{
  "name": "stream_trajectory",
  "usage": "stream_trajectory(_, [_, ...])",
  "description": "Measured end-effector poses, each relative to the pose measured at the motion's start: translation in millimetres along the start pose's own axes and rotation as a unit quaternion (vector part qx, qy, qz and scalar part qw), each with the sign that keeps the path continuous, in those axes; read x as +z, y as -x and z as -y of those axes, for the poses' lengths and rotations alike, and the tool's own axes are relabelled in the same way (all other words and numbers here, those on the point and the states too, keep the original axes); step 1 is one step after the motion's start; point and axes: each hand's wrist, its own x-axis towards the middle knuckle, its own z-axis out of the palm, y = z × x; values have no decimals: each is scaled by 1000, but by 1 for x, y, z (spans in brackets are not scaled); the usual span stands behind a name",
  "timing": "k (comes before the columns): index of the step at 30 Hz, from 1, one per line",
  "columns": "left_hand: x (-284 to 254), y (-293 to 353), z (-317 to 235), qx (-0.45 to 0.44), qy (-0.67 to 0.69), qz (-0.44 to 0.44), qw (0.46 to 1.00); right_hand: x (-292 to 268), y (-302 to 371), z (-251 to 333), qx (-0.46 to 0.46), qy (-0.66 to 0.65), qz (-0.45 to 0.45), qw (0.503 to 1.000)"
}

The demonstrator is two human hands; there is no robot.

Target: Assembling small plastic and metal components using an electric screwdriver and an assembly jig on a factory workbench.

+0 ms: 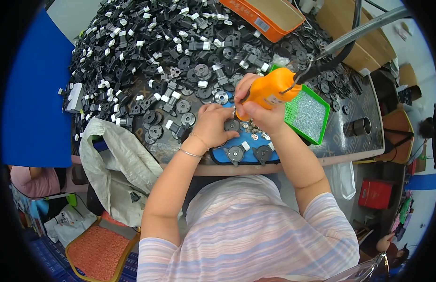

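The right hand (259, 112) is closed around the body of an orange power driver (270, 88), its fingers wrapped round the front end, with the thumb lying along the near side. The driver tilts so that its nose points down and to the left, over the middle of the near half of the worktop (332, 146); whether the bit touches anything cannot be told. The left hand (212, 126) is part closed, thumb and forefinger curved about a dark disc (232, 125) just below the driver's nose. That disc lies on a blue mat (221, 155) set against the worktop's near edge.

Just right of the disc is a loose cluster of small metal pieces (253, 130). Nearer the edge, two dark round assemblies (235, 154), each with a white tab, sit side by side on the mat.

To the right of the mat stands a green tray (325, 123) holding many tiny silvery parts (308, 115). A short dark cylinder (353, 127) lies toward the worktop's right edge. A large heap of black parts with white ends (128, 56) covers the far left corner and spreads along the far side, where an orange box (269, 23) rests. A pale sack (112, 162) hangs by the near left corner.
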Motion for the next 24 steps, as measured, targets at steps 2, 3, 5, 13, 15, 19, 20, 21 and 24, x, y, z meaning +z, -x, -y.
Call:
stream_trajectory(2, [0, -1, 2, -4, 3, -4, 1000, -2, -2, -2, 6, 3, 8, 1000])
stream_trajectory(3, [0, -1, 0, 6, 9, -14, 1000, -3, -1, -2, 13, 7, 15, 1000])
stream_trajectory(5, [-4, 0, -5, -8, 34, -14, 999, -1, 0, -4, 32, -6, 15, 999])
stream_trajectory(13, [-3, -1, -5, -33, 8, 6, 999, -9, -9, -3, 64, -44, 83, 994])
stream_trajectory(15, [-3, -1, -5, -39, -12, 33, 999, -10, -13, -5, 48, -47, 93, 993])
stream_trajectory(19, [-3, -1, -5, -18, 10, 9, 1000, -15, -17, 1, 36, -28, 123, 991])
stream_trajectory(20, [-1, 0, -2, -25, 3, 13, 1000, -18, -16, 4, 28, -15, 125, 992])
stream_trajectory(21, [2, 1, -1, -33, -3, 14, 999, -23, -13, 6, 1, -34, 99, 995])
stream_trajectory(24, [6, 0, 1, -30, 12, -7, 999, -49, -12, 33, -53, -165, 105, 979])
